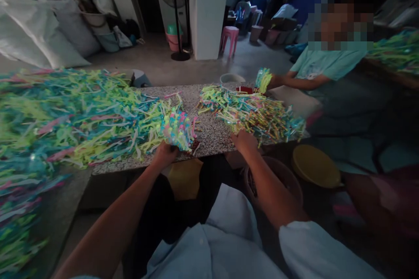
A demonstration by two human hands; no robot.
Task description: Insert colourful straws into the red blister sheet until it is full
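My left hand (166, 155) is closed around a bundle of thin coloured plastic strips (178, 130), held low over the front edge of the speckled stone table (211, 139). The pink, white, yellow-green and blue ends of the bundle face up and right. At the near edge of a second pile of strips (262, 115), many with orange-gold ends, is my right hand (245, 140). Its fingers are curled in against the pile, and what lies between them is hidden. A large loose heap of similar strips (81, 117) spreads over the left side of the table.
Across the table at right, a person in a light green shirt (334, 63) holds another bundle of strips (262, 79). A yellow basin (316, 166) and a round tub (293, 178) sit below the table edge. Behind stand a fan (176, 13), a pink stool (231, 35) and white sacks (36, 30).
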